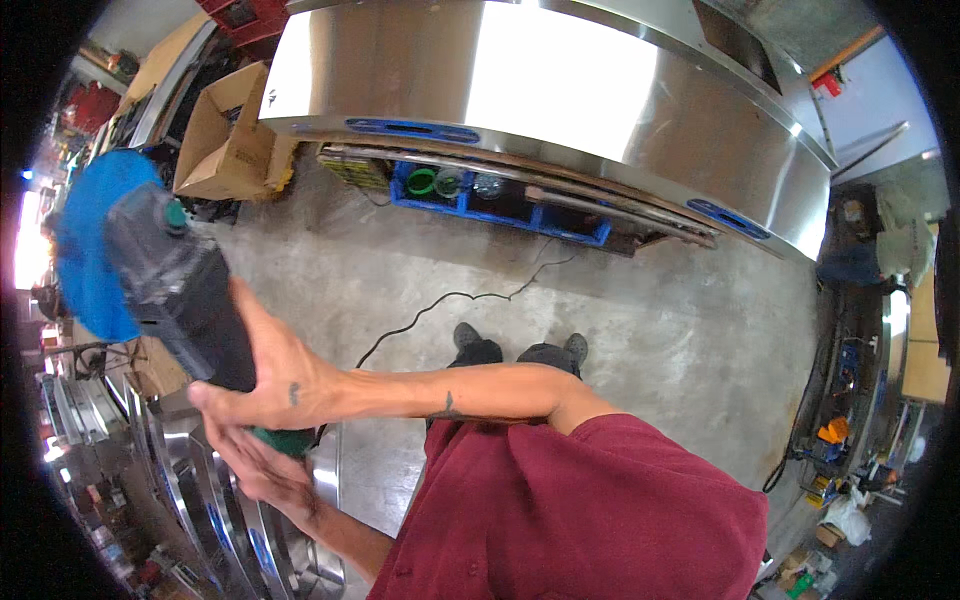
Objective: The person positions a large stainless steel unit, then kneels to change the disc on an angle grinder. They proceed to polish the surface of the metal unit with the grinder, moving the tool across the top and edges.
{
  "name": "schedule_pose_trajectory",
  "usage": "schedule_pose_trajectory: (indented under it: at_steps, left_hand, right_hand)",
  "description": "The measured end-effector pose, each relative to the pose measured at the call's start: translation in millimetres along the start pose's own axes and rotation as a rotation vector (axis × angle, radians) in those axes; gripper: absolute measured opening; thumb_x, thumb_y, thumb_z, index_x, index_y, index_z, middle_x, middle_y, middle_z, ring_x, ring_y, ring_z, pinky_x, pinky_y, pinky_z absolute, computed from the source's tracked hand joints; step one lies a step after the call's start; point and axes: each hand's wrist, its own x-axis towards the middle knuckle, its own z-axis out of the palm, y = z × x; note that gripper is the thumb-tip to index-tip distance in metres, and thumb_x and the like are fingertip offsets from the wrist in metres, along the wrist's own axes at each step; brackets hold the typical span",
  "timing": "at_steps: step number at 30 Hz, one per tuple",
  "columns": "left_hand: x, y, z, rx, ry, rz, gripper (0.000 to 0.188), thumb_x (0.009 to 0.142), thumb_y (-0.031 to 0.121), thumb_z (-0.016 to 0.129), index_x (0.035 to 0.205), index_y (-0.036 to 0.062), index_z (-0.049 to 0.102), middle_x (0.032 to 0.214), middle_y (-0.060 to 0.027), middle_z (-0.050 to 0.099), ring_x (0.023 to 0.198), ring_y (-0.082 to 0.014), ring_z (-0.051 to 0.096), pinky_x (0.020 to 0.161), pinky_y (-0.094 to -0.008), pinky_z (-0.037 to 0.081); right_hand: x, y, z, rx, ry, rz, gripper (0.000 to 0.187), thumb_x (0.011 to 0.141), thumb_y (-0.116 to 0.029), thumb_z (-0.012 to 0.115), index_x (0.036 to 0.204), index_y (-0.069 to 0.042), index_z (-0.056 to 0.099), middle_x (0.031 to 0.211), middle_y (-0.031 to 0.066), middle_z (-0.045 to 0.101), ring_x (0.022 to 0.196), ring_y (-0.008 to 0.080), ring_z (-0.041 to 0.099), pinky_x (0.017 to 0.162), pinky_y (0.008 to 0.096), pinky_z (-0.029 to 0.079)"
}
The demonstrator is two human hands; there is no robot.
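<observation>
Biggest thing here is that long curved stainless steel panel (560,90) running across the top of the view, blue strips on its lower edge, sitting over a blue pallet (500,205) on the concrete floor (650,320). A cardboard box (225,135) stands open at its left end.

Then there's us: red shirt, both arms out to the left, holding up an angle grinder (175,290) with a blue disc (90,245) on its far end. We'd call this the holding-and-aiming step, tool lifted clear of any metal. Next move looks like it needs a steady two-handed swing toward a workpiece, minding the black cord (450,300) trailing across the floor behind our shoes.

Right hand (275,385) is clenched around the grinder's dark body, disc well above and beyond the knuckles. Left hand (260,465) is cupped under the green tail end, fingers curled on it. More shiny steel pieces (200,500) are stacked just below.
</observation>
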Motion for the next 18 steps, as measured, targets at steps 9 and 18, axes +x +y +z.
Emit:
schedule_pose_trajectory:
  at_steps: [9, 18]
  left_hand:
    - [46.9, -206.6, -125.2, 0.482, -0.49, -0.048, 0.033, 0.098, 0.004, 0.069, 0.129, -0.0052, 0.061, 0.114, -0.0133, 0.07, 0.108, -0.0227, 0.067, 0.1, -0.0375, 0.053]
    - [161.0, -89.8, -263.8, 0.913, 0.773, 0.495, 0.044, 0.111, 0.038, 0.057, 0.125, -0.0023, 0.069, 0.11, -0.0172, 0.078, 0.097, -0.0247, 0.074, 0.088, -0.0383, 0.057]
  right_hand:
    - [94.4, -56.8, 67.8, 0.119, -0.039, -0.479, 0.094, 0.089, -0.04, 0.08, 0.153, 0.007, 0.03, 0.138, 0.022, 0.055, 0.128, 0.0318, 0.055, 0.112, 0.0438, 0.043]
    - [128.2, -157.5, 5.4, 0.139, -0.04, -0.413, 0.05, 0.095, -0.051, 0.068, 0.111, -0.004, 0.063, 0.088, 0.0117, 0.07, 0.079, 0.0254, 0.072, 0.075, 0.0391, 0.063]
